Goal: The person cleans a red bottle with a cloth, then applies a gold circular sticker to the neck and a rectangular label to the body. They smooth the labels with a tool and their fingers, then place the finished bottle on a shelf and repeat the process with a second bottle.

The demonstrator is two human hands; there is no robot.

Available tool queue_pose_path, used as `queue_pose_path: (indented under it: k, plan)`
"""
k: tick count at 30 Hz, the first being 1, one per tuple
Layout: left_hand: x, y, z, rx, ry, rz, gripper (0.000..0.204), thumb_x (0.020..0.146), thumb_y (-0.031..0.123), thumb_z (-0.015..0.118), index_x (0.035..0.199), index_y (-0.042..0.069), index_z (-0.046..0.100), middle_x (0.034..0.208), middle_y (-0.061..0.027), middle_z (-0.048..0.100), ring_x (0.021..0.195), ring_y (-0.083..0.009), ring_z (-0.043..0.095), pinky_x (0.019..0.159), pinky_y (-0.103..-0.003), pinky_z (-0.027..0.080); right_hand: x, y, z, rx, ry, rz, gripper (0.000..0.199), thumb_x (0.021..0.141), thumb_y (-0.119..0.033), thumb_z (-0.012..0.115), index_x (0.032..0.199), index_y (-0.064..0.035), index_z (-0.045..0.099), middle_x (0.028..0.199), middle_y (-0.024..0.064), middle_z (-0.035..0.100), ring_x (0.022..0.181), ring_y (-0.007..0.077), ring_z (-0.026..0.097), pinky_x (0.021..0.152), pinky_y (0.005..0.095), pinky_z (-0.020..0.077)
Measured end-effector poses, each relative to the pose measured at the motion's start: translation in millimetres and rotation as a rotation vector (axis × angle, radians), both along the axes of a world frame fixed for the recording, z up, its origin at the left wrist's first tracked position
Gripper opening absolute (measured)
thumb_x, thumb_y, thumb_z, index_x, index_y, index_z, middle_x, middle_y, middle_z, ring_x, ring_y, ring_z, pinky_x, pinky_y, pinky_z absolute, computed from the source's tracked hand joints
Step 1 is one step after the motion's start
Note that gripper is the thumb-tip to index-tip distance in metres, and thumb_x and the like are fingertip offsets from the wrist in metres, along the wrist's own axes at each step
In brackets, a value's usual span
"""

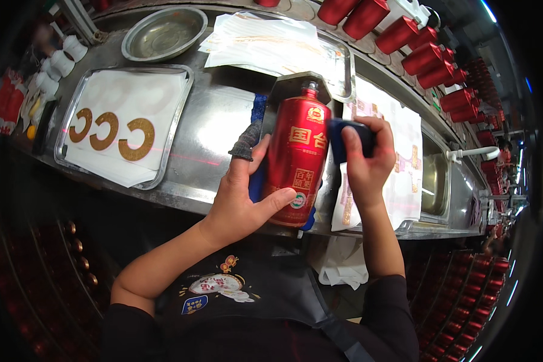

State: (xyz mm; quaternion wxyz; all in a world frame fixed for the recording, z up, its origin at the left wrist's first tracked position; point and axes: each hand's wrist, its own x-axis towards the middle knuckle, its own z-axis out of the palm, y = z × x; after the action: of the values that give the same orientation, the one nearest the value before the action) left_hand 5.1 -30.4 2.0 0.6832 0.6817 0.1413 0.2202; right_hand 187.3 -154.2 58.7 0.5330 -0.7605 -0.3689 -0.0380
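- Pointing its neck away: a glossy red, gold-marked bottle [291, 175], over the shiny metal counter's [202, 139] front edge.
- Left hand [238, 196]: gripping its left side.
- Right hand [371, 158]: pinching a dark blue block-like pad [338, 142] beside it.
- Leftward: curved gold labels [114, 130] on a white-lined metal tray [177, 123].

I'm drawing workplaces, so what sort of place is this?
Probably a factory: many matching red bottles stand lined up beyond a steel worktop, and a tray holds gold curved pieces.
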Motion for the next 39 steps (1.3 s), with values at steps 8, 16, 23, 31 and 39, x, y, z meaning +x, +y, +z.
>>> queue_pose_path:
  k: [8,16,23,31,39]
  plan:
    - [14.9,18.1,18.1,0.542,0.052,0.003,0.047,0.096,0.042,0.061,0.128,0.008,0.066,0.153,-0.0309,0.039,0.146,-0.0420,0.034,0.117,-0.063,0.012,-0.8,0.5,-9.9,0.015,-0.131,0.038,0.021,0.086,-0.005,0.077,0.104,-0.0025,0.067,0.088,0.0076,0.070,0.075,0.0131,0.066,0.069,0.0258,0.0533]
    - [10.0,21.2,12.3,0.412,0.019,0.093,0.047,0.099,0.037,0.059,0.132,0.004,0.061,0.149,-0.0300,0.045,0.146,-0.0412,0.035,0.115,-0.065,0.015,40.9,36.5,26.9,-0.061,-0.345,0.152,0.021,0.085,-0.005,0.077,0.104,-0.0016,0.068,0.085,0.0087,0.069,0.076,0.0129,0.066,0.071,0.0272,0.0532]
    - [-1.3,20.5,0.5,0.323,-0.043,0.089,0.049,0.100,0.033,0.059,0.136,0.000,0.057,0.152,-0.0313,0.041,0.141,-0.0415,0.042,0.116,-0.051,0.025,41.7,34.4,33.4,-0.105,-0.618,0.141,0.024,0.081,0.000,0.076,0.103,-0.0019,0.067,0.089,0.0124,0.069,0.081,0.0261,0.070,0.073,0.0322,0.0555]
    - [-26.3,24.4,-2.5,0.225,-0.040,0.065,0.054,0.102,0.028,0.056,0.143,-0.007,0.048,0.154,-0.0313,0.037,0.144,-0.0349,0.040,0.117,-0.040,0.030,-72.5,-45.7,-0.3,-0.055,-0.684,0.478,0.028,0.072,-0.001,0.077,0.098,-0.0106,0.077,0.081,0.0029,0.063,0.073,0.0245,0.058,0.067,0.0371,0.0524]
    - [-40.3,19.9,-1.5,0.141,0.003,0.025,0.054,0.104,0.025,0.053,0.146,-0.008,0.044,0.156,-0.0253,0.039,0.146,-0.0281,0.036,0.118,-0.038,0.026,-62.7,-1.3,18.6,-0.158,-0.798,0.325,0.017,0.066,-0.010,0.071,0.081,-0.0104,0.062,0.078,0.0034,0.058,0.078,0.0234,0.059,0.069,0.0382,0.0492]
